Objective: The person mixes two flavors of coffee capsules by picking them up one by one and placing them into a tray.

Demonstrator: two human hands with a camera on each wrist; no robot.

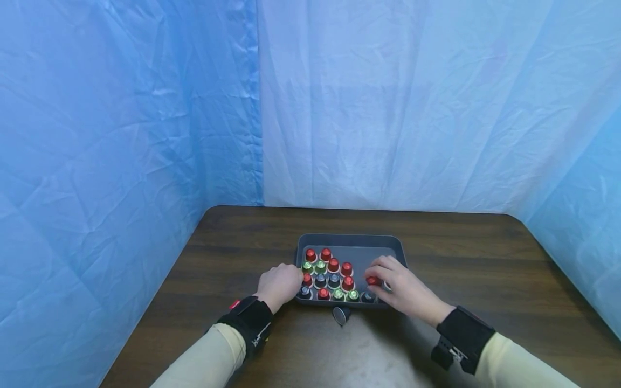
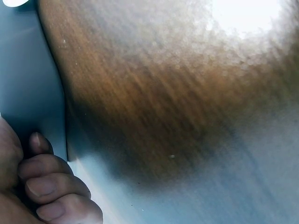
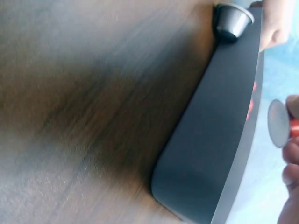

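A dark grey tray [image 1: 373, 245] holds several coffee capsules standing in rows, lids down: red, green and dark blue or black. My left hand [image 1: 280, 285] grips the tray's left side, its fingers [image 2: 53, 185] curled at the tray wall in the left wrist view. Over the tray's right half, my right hand [image 1: 400, 288] pinches a red coffee capsule [image 1: 373, 281] between thumb and fingers. Its pale round lid [image 3: 278, 123] faces sideways above the tray rim in the right wrist view. Part of the front-right row is hidden under this hand.
One dark capsule [image 1: 342, 316] lies on its side on the wooden table [image 1: 461, 253], against the tray's front wall. Blue cloth [image 1: 145, 134] hangs at the left, and paler cloth [image 1: 388, 108] hangs behind the table.
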